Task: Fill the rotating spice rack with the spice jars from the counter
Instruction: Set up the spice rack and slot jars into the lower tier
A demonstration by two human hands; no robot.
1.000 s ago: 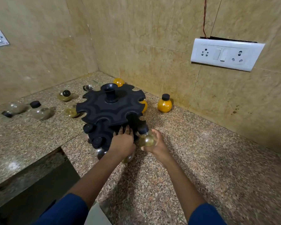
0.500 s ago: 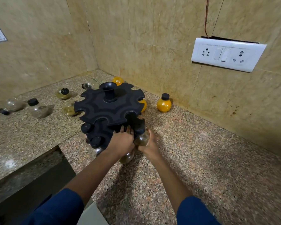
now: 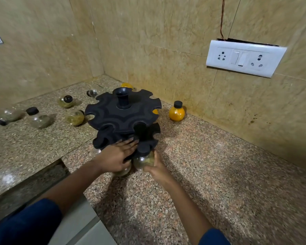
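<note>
A black two-tier rotating spice rack [image 3: 120,114] stands on the granite counter [image 3: 219,165] near the corner. My left hand [image 3: 116,157] lies flat with straight fingers on the rack's lower tier. My right hand [image 3: 157,167] grips a round glass jar [image 3: 143,160] with a black cap, its neck sitting in a notch of the lower tier. Another jar [image 3: 122,172] hangs below my left hand, mostly hidden. An orange jar [image 3: 176,111] stands to the rack's right. Several pale jars [image 3: 39,119] lie left of the rack.
The tiled wall [image 3: 166,59] rises just behind the rack. A white socket plate [image 3: 244,58] is mounted on it at the right. The counter's front edge drops off at the lower left, above a dark gap [image 3: 25,188].
My right hand brought the jar in from the right and up into the lower tier's notch. My left hand stayed on the lower tier.
</note>
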